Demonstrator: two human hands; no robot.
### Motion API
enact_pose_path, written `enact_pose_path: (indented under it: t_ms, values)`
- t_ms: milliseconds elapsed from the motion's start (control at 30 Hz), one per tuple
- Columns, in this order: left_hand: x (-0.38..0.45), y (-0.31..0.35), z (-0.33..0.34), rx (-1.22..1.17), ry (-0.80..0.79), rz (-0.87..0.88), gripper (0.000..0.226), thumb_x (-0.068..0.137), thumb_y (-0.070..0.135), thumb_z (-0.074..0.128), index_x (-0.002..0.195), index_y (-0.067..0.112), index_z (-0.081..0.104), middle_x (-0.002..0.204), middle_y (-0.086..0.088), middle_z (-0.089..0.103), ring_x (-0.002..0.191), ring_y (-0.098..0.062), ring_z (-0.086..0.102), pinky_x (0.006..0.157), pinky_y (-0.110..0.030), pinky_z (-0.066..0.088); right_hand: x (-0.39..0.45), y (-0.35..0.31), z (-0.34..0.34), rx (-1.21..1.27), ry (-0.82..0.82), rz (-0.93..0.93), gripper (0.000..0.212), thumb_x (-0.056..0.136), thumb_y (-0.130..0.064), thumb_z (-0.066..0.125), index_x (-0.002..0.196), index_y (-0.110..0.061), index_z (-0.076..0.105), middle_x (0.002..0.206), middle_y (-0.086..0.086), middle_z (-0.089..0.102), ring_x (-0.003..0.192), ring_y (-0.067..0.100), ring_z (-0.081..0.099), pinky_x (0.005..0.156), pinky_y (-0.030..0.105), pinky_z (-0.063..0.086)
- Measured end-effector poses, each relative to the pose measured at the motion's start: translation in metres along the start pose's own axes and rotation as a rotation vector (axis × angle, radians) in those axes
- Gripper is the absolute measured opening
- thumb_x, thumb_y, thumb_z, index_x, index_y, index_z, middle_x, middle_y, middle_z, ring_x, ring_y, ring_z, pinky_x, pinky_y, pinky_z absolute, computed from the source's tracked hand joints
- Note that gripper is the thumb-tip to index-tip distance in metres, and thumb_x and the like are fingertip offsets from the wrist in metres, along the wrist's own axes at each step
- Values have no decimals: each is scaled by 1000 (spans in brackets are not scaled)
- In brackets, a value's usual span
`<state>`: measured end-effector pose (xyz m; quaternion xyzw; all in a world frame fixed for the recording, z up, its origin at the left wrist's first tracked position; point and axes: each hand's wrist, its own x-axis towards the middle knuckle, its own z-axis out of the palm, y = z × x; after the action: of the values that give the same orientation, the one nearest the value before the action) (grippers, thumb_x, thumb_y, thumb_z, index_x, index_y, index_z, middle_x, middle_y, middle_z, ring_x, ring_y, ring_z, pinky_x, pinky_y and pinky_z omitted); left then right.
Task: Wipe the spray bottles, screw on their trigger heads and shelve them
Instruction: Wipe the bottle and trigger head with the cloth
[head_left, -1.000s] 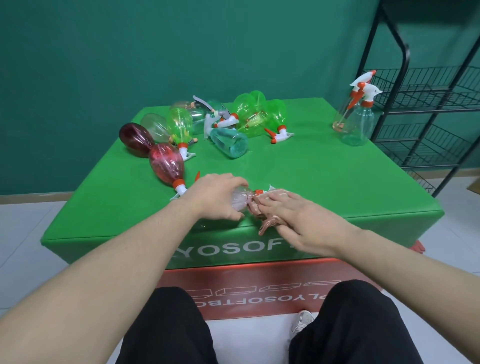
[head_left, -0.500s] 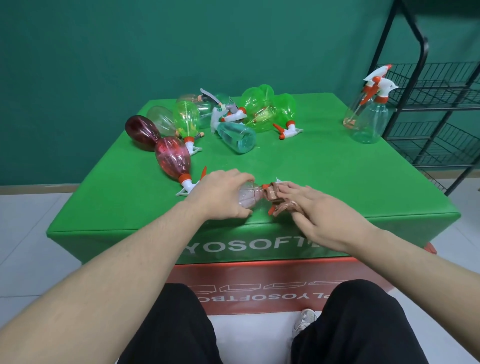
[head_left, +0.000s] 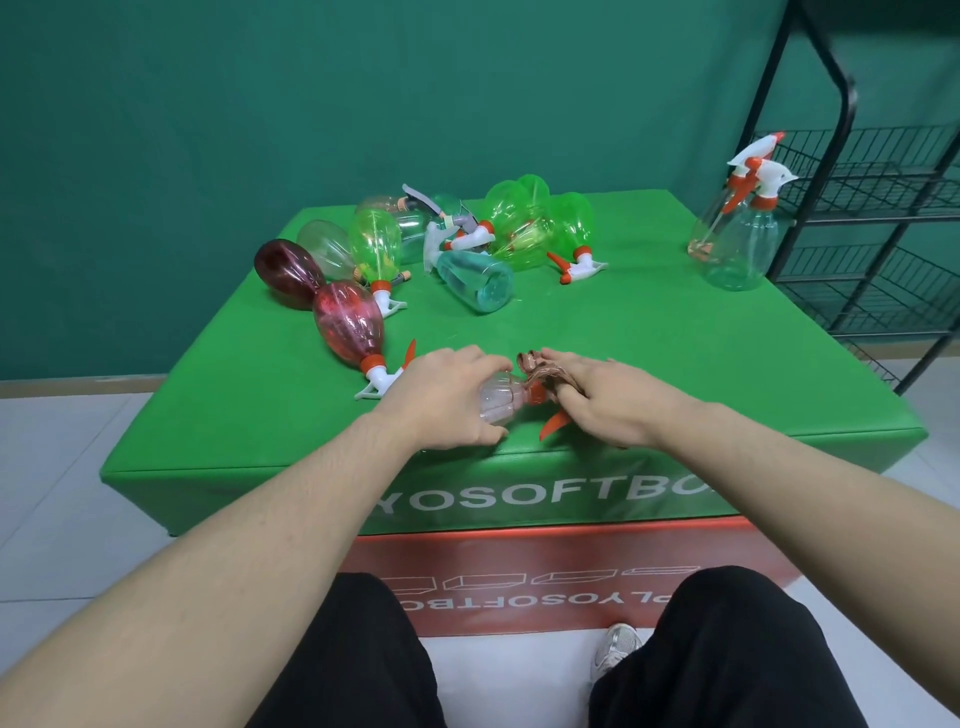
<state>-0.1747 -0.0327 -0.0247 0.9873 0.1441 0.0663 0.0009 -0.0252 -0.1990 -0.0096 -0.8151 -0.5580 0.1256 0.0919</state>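
Left hand (head_left: 447, 400) is gripping the clear bottle (head_left: 501, 402) lying at the near bench (head_left: 649, 332) edge; right hand (head_left: 605, 400) is pinching a brown cloth (head_left: 540, 368) round its neck. Best keeping that left grip firm so the bottle's not rolling while wiping.

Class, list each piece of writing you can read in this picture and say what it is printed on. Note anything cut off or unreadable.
"YOSOFTBO": white capitals on the front face of the green padded box; both ends are cut off by the person's forearms.
"PLYOSOFTBO": white capitals, seen upside down, on the red padded box beneath it; partly hidden by the knees.
Spray bottles: no readable labels.
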Motion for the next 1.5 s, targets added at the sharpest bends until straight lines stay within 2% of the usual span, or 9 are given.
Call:
enact_pose_path:
  t_ms: [333,567,667,900,1233,1300,1367,1433,1500]
  values:
    - [3,1,-3,-55,-15,-83,86,77,62,76,151,30,45,139,2,58,123,-24,59,101,-38,49,-32,9,2,-87,57,-110,57,104,-33,32,160,-31,23,166,-13,14,153,5,15,127,40,9]
    - [4,3,-4,-58,-17,-100,85,77,60,76,150,30,46,138,2,58,121,-24,60,98,-38,51,-49,-2,10,-165,73,-257,59,103,-31,37,160,-31,20,166,-13,13,155,7,2,127,41,1]
    - [1,1,-2,-96,13,-126,83,76,58,76,149,30,47,132,2,60,118,-24,61,96,-38,52,-46,-8,15,-175,115,-279,61,99,-38,27,159,-26,26,166,-9,18,155,11,5,127,41,0]
    - [-8,-1,4,-141,111,-145,81,78,60,76,149,32,47,132,4,60,120,-23,58,97,-37,49,-37,-4,17,-31,236,-189,54,106,-25,36,158,-15,28,167,-5,18,153,5,4,116,9,-11]
    - [-12,-1,10,-141,170,-146,80,80,60,75,149,32,47,136,6,58,122,-21,57,95,-34,45,-3,-14,1,276,171,-20,49,108,-24,35,156,-17,34,161,1,35,146,17,35,114,13,18]
    - [-13,-1,11,-138,172,-154,81,80,61,74,149,32,47,137,7,58,123,-20,56,95,-34,44,6,-15,-2,355,165,50,39,108,-26,34,140,-16,53,143,8,56,128,24,53,102,16,38]
    - [-13,-2,11,-141,166,-165,81,79,62,74,149,33,46,138,8,57,124,-20,55,96,-34,44,10,-16,-3,414,167,97,30,108,-28,34,111,-17,62,108,6,67,97,24,60,73,17,43]
    - [-13,-2,10,-151,151,-171,81,78,63,74,149,34,46,137,8,57,124,-20,55,97,-35,45,7,-16,-4,414,177,86,31,108,-27,34,107,-15,63,101,5,67,92,23,59,69,23,43]
    - [-13,-1,9,-150,133,-174,81,78,63,75,148,35,46,136,9,56,123,-20,54,98,-36,46,1,-15,-3,391,196,57,33,107,-26,35,115,-14,65,108,7,69,95,22,60,77,28,44]
